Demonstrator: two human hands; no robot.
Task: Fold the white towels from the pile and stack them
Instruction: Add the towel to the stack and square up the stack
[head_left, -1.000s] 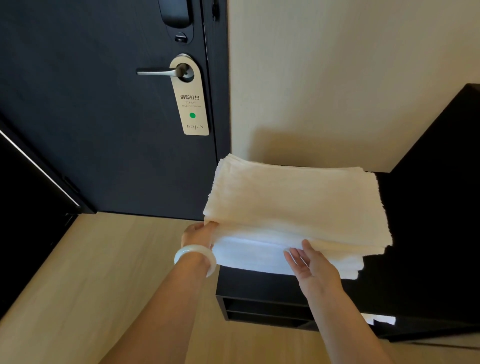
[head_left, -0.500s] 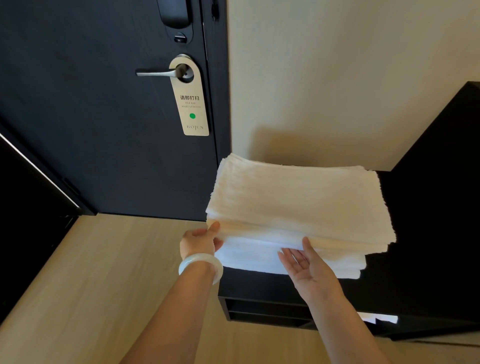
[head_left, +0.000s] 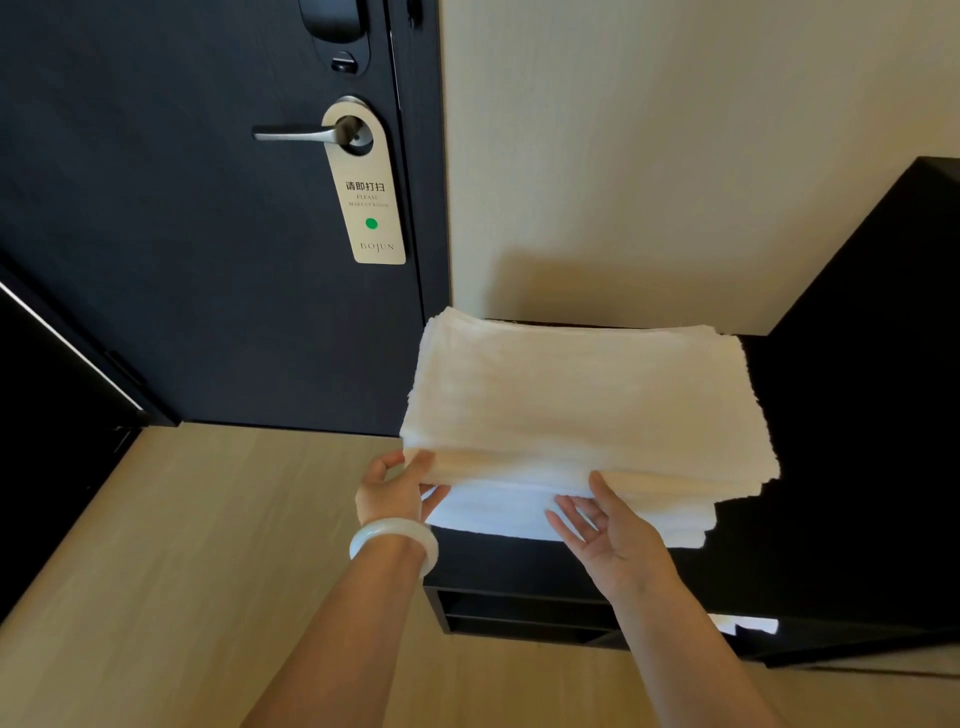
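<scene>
We find the stack of white towels (head_left: 582, 405) lying flat on the black surface (head_left: 831, 519), its far edge close to the cream wall (head_left: 649, 156) and its near-left corner at the surface's left end. Many folded layers show along the near edge, roughly squared, the lowest stepping out a little at the right. The left hand (head_left: 395, 491), which wears a pale bangle (head_left: 393, 543), pinches the near-left corner of the upper layers between thumb and fingers. The right hand (head_left: 613, 540) has straight, spread fingers laid against the near edge beneath those layers and grips nothing. We judge the folding well advanced and the present step a squaring or lifting of the upper layers. No unfolded pile is in view, so what remains cannot be told. To the left stands a dark door (head_left: 182, 234) with a hanger (head_left: 366, 197), above a wood floor (head_left: 208, 571).
</scene>
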